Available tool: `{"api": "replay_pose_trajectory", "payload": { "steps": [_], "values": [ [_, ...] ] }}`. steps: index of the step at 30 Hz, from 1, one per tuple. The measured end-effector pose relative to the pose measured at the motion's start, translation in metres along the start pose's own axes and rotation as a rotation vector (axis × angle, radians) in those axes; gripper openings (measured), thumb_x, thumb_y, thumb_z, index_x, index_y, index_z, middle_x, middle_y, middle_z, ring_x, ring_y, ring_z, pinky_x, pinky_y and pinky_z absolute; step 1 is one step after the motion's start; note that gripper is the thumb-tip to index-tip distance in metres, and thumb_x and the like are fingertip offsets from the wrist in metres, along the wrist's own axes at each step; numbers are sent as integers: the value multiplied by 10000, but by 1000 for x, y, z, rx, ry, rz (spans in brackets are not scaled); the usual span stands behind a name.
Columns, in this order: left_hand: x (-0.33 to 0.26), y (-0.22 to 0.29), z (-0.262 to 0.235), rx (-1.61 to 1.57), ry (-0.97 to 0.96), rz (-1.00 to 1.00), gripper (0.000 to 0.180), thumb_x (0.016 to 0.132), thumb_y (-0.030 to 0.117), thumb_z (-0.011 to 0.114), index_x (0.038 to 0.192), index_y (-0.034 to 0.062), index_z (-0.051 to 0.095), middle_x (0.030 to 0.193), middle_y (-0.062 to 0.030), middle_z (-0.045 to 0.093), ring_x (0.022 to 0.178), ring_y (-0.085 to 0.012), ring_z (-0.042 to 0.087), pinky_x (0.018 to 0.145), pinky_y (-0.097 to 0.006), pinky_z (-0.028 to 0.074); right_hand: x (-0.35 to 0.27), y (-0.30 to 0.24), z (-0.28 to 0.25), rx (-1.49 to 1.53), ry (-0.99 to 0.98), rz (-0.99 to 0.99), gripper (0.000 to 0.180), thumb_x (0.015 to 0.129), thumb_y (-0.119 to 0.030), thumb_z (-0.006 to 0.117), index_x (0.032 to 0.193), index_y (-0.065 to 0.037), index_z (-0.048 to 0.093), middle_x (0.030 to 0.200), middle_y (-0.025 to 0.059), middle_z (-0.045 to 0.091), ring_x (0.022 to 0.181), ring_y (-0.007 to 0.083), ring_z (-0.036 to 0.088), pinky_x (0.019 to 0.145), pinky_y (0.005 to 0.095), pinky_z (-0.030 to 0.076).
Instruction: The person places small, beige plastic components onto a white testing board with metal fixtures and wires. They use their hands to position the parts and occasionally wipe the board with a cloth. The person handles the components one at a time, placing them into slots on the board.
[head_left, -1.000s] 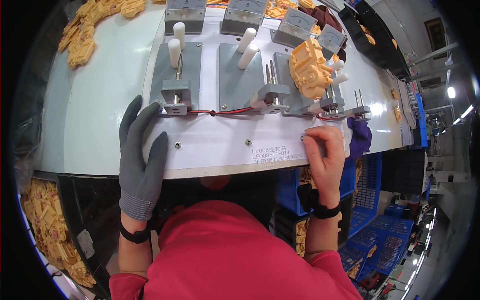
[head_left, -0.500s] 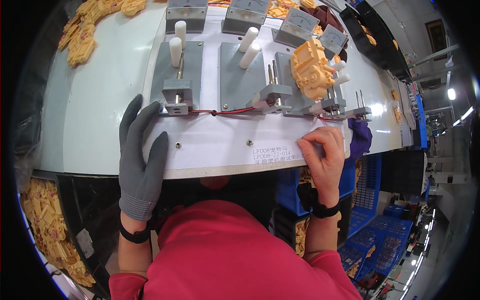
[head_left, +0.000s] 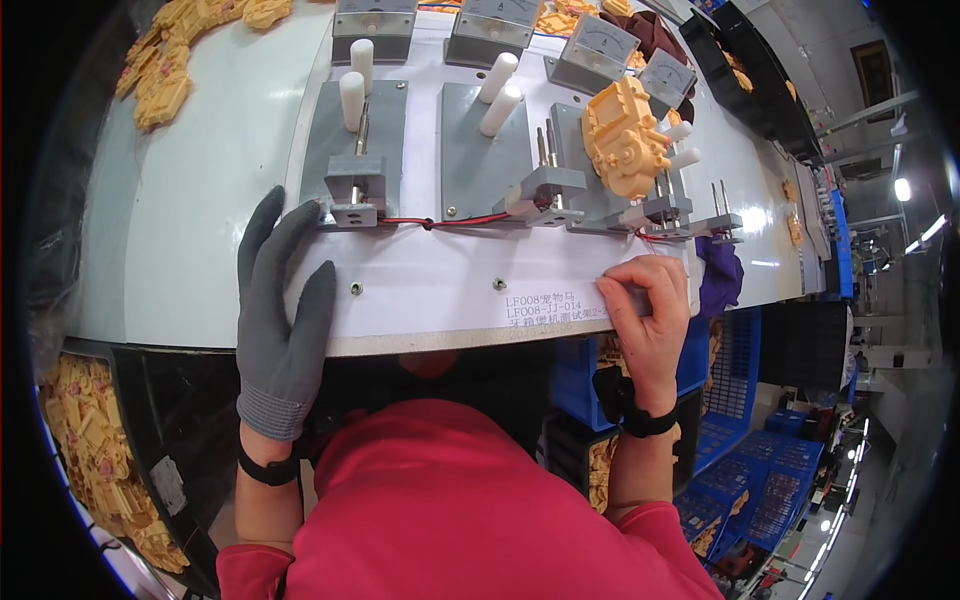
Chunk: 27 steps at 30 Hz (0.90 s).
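My left hand [head_left: 285, 310], in a grey knit glove, lies with fingers apart on the front left edge of the white test board [head_left: 430, 275]. It holds nothing; its fingertips are beside the leftmost grey fixture [head_left: 355, 185]. My bare right hand [head_left: 652, 310] rests at the board's front right, its thumb and index finger close together by the printed label. Whether something small sits between them I cannot make out. Beyond it, an orange plastic gearbox housing [head_left: 622, 140] stands on the third fixture. The middle fixture [head_left: 480, 160] bears two white pegs and no housing.
Several analog meters [head_left: 490, 30] line the board's back. Orange housings [head_left: 165, 85] lie at the far left; more fill a bin [head_left: 95, 440] below the table. A purple cloth [head_left: 722, 275] is right of the board. Blue crates [head_left: 735, 400] stand at the lower right.
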<state>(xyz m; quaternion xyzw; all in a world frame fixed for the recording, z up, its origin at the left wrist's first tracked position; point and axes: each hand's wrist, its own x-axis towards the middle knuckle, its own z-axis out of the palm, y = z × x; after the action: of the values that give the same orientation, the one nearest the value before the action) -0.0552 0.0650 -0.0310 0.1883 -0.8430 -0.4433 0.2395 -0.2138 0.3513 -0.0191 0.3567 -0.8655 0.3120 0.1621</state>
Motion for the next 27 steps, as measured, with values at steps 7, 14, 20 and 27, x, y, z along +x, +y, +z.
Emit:
{"api": "replay_pose_trajectory", "payload": {
  "steps": [7, 14, 20, 27],
  "values": [
    [-1, -2, 1, -2, 5, 15, 470, 911, 119, 541, 1375, 47, 514, 1498, -199, 369, 1391, -320, 382, 1140, -402, 314, -1, 0, -1, 9, 3, 6, 160, 754, -93, 791, 848, -87, 662, 850, 38, 629, 831, 241, 554, 759, 357, 419],
    [-1, -1, 1, -9, 9, 20, 467, 917, 120, 547, 1378, 49, 512, 1495, -195, 374, 1394, -314, 378, 1142, -396, 311, -8, 3, -5, 302, 73, 199, 245, 802, -97, 766, 991, -53, 616, 964, 53, 616, 895, 194, 559, 849, 311, 434],
    [-2, -8, 1, -52, 7, 28, 471, 923, 130, 560, 1385, 54, 507, 1501, -190, 373, 1402, -303, 370, 1145, -393, 310, -7, 11, -12, 610, 152, 274, 295, 902, -134, 693, 1154, -48, 565, 1061, 42, 595, 983, 146, 546, 903, 288, 428],
    [-8, 3, -17, 81, -72, -11, 501, 921, 103, 577, 1411, 73, 477, 1493, -162, 398, 1399, -278, 375, 1121, -395, 334, -3, 11, -17, 717, 187, 268, 338, 927, -146, 671, 1228, -50, 550, 1097, 53, 589, 997, 134, 551, 909, 289, 431]
  ]
}}
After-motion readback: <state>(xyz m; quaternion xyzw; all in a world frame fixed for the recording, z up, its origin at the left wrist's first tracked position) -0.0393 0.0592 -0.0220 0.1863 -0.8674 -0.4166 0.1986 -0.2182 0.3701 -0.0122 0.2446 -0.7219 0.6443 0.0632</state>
